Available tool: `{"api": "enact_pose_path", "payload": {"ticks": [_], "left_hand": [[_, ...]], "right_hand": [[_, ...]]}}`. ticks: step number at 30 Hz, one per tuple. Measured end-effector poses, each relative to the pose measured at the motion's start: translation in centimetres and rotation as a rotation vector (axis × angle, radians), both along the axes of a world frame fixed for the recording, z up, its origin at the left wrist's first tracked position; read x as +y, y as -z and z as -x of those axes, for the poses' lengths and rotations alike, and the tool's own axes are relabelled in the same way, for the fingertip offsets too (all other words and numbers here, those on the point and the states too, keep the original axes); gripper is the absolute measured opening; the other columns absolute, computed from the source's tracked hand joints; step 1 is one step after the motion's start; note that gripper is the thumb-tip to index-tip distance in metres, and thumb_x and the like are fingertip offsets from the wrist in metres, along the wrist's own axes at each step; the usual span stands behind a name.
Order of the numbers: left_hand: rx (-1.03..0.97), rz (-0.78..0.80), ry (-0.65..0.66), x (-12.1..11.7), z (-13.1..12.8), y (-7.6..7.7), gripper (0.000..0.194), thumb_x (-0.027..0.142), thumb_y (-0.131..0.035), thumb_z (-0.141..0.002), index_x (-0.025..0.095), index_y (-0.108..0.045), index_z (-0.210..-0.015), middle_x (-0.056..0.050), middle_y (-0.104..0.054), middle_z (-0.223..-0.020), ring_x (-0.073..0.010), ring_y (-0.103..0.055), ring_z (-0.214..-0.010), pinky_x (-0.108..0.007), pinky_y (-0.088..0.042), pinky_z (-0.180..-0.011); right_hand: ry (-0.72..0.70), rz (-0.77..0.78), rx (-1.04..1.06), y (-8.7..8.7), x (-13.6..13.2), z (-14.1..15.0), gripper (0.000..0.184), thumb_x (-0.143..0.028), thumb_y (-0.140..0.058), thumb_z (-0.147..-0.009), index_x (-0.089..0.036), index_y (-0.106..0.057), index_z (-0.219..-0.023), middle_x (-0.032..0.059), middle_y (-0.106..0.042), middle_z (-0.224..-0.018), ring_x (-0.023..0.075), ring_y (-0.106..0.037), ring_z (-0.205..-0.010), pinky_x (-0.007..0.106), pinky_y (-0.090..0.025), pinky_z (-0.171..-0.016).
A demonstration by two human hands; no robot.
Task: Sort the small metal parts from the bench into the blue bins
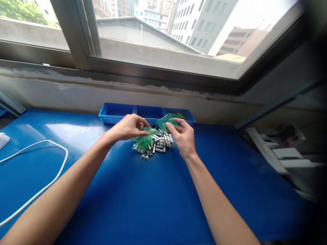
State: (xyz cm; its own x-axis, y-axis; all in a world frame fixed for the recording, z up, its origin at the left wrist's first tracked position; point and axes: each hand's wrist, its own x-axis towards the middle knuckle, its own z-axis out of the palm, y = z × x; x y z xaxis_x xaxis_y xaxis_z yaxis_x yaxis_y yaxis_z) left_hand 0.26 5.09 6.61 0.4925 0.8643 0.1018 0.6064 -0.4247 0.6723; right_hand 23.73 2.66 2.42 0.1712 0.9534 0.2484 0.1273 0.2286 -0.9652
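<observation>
A heap of small silver metal parts (160,141) lies on the blue table (143,194), mixed with small green plastic bags (142,142). My right hand (183,137) pinches one green bag (165,121) and lifts it just above the heap's right side. My left hand (127,128) hovers over the heap's left side with fingertips pinched together at the green bags; what it grips is too small to make out.
A blue three-compartment tray (120,113) stands behind the heap against the wall, with green bags in its right compartment (178,115). A white cable (46,170) loops across the table's left part. Grey shelving (283,153) stands to the right. A window runs above.
</observation>
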Motion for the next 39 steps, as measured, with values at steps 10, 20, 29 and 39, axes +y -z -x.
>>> {"api": "enact_pose_path", "payload": {"ticks": [10, 20, 29, 39], "left_hand": [[0.084, -0.348, 0.067, -1.1, -3.0, 2.2, 0.026, 0.031, -0.059, -0.089, 0.019, -0.076, -0.105, -0.010, -0.071, -0.113, -0.0287, -0.059, -0.112, -0.041, -0.048, -0.100], [0.138, -0.388, 0.160, -1.6, -4.1, 2.6, 0.027, 0.033, -0.055, -0.095, 0.017, -0.074, -0.106, -0.011, -0.072, -0.109, -0.0280, -0.058, -0.111, -0.042, -0.048, -0.099], [0.146, -0.372, 0.125, -1.5, -3.9, 2.6, 0.028, 0.033, -0.054, -0.096, 0.017, -0.075, -0.106, -0.011, -0.072, -0.107, -0.0285, -0.057, -0.112, -0.042, -0.047, -0.100], [0.126, -0.392, 0.093, -1.0, -3.7, 3.0, 0.031, 0.028, -0.047, -0.099, 0.016, -0.075, -0.107, -0.011, -0.073, -0.107, -0.0280, -0.060, -0.112, -0.041, -0.048, -0.099]], "right_hand": [[-0.022, 0.259, 0.346, -0.1, 1.1, -3.4, 0.040, -0.037, -0.091, -0.060, -0.019, -0.067, -0.086, -0.0049, -0.064, -0.067, 0.0067, -0.056, -0.048, 0.019, -0.046, -0.045], [0.006, 0.231, 0.606, 0.0, 2.2, -3.8, 0.024, -0.023, -0.080, -0.069, -0.022, -0.064, -0.087, 0.0057, -0.078, -0.098, 0.0205, -0.072, -0.109, 0.029, -0.061, -0.093], [-0.020, -0.014, -0.634, 0.6, 0.3, -2.8, 0.032, -0.049, -0.073, -0.079, -0.022, -0.071, -0.097, 0.0074, -0.074, -0.093, 0.0256, -0.068, -0.090, 0.042, -0.054, -0.086], [-0.063, -0.070, -0.749, 1.4, 0.5, -1.9, 0.046, -0.042, -0.080, -0.076, -0.021, -0.070, -0.116, 0.0067, -0.067, -0.097, 0.0241, -0.065, -0.092, 0.039, -0.052, -0.088]]}}
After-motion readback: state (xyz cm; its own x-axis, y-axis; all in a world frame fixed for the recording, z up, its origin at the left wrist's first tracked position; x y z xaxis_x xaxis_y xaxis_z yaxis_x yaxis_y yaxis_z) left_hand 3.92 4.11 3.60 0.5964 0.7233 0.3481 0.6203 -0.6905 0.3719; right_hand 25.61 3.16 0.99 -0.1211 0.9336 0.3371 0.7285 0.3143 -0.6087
